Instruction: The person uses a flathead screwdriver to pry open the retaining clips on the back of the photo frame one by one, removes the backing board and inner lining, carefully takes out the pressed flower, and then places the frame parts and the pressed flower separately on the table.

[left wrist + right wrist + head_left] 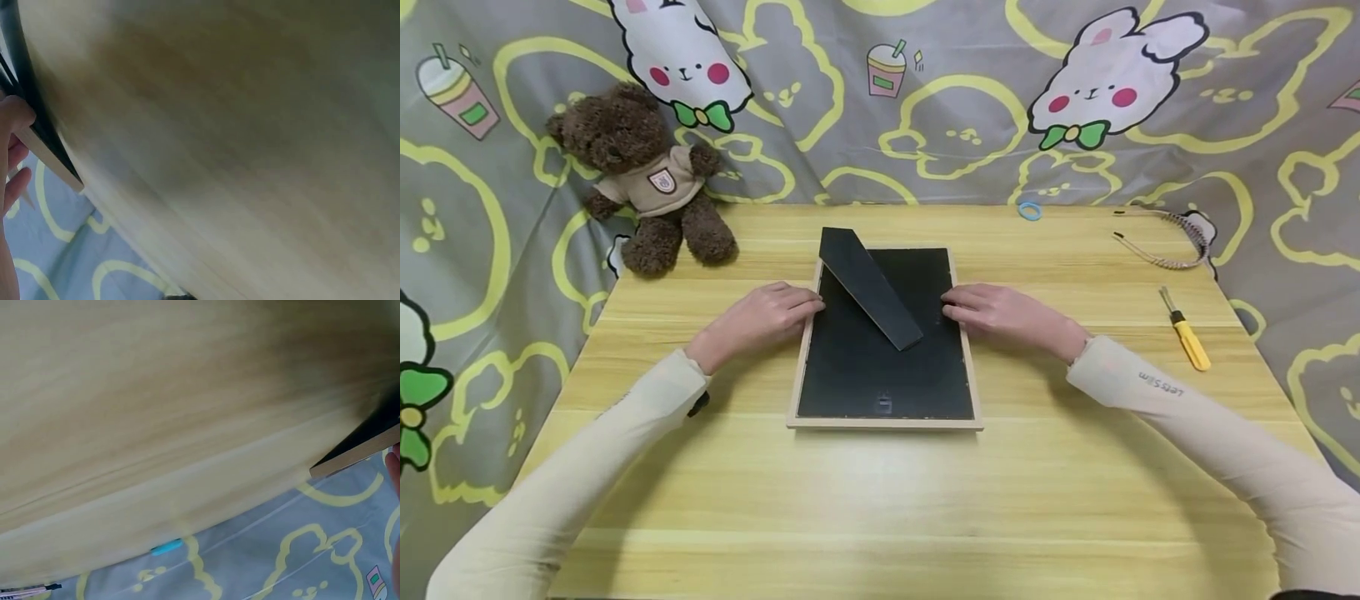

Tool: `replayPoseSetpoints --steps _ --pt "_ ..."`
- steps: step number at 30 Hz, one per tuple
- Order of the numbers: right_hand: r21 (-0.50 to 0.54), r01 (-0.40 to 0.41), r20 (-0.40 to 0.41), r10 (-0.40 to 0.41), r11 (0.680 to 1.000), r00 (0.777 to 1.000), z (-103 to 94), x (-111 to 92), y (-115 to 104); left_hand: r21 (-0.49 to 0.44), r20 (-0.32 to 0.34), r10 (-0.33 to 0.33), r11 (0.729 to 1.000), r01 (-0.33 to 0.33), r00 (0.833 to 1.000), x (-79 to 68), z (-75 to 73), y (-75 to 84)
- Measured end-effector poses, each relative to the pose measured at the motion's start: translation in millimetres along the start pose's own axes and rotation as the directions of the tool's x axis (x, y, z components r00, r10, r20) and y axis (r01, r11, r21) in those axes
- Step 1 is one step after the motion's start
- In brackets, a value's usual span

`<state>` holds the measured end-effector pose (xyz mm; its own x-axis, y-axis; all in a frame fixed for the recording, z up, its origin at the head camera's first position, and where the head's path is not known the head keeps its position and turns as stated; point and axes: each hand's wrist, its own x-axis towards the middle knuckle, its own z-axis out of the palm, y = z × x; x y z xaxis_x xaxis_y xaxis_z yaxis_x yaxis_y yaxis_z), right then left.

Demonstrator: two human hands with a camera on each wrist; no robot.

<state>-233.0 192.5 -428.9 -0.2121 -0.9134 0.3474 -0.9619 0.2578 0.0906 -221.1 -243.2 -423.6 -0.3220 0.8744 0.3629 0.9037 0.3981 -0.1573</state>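
Picture frame: lies back side up (861,375) in the middle, between the two hands, its pale wooden rim around a black backing board (842,392); whether it sits fully flat or slightly raised, I cannot tell.
Easel leg: black (871,287), slanting across the backing from beyond the upper left rim to near the centre, between the hands.
Left hand: grips (769,315) the frame's left long edge above its middle, thumb over the dark back, other fingers at the rim's outer side; most of the frame lies to the right of this grip.
Right hand: holds (1000,312) the right long edge at about the same height, fingertips over the rim.
Tabletop: light wood grain (880,517).
Right side: yellow-handled screwdriver (1187,337); behind it, a headband (1198,237).
Back edge: light-blue ring (1029,211).
Back left: brown teddy bear (651,179) in a beige shirt, sitting against grey patterned cloth (842,142).
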Motion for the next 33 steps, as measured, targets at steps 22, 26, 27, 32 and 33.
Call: replayPoseSetpoints --steps 22,26,27,32,33 --pt "-0.225 -0.032 0.185 0.075 0.974 0.980 6.8 22 -10 0.111 0.091 -0.028 0.994 0.018 0.995 0.3 2.4 1.7" --pt "-0.235 -0.046 0.223 0.100 0.971 0.970 5.0 28 -16 0.144 0.118 -0.022 0.989 0.005 0.993 -0.6 2.4 2.4" --pt "-0.235 -0.052 0.234 0.108 0.971 0.966 4.7 29 -17 0.149 0.124 -0.024 0.989 0.005 0.992 -0.8 2.2 2.7" --pt "-0.149 -0.127 0.254 0.162 0.981 0.953 3.6 32 -15 0.101 0.139 -0.064 0.994 0.050 0.988 -1.8 2.1 3.6" --pt "-0.111 -0.158 0.246 0.181 0.981 0.952 3.8 31 -14 0.084 0.141 -0.075 0.994 0.063 0.987 -1.8 2.1 3.9"
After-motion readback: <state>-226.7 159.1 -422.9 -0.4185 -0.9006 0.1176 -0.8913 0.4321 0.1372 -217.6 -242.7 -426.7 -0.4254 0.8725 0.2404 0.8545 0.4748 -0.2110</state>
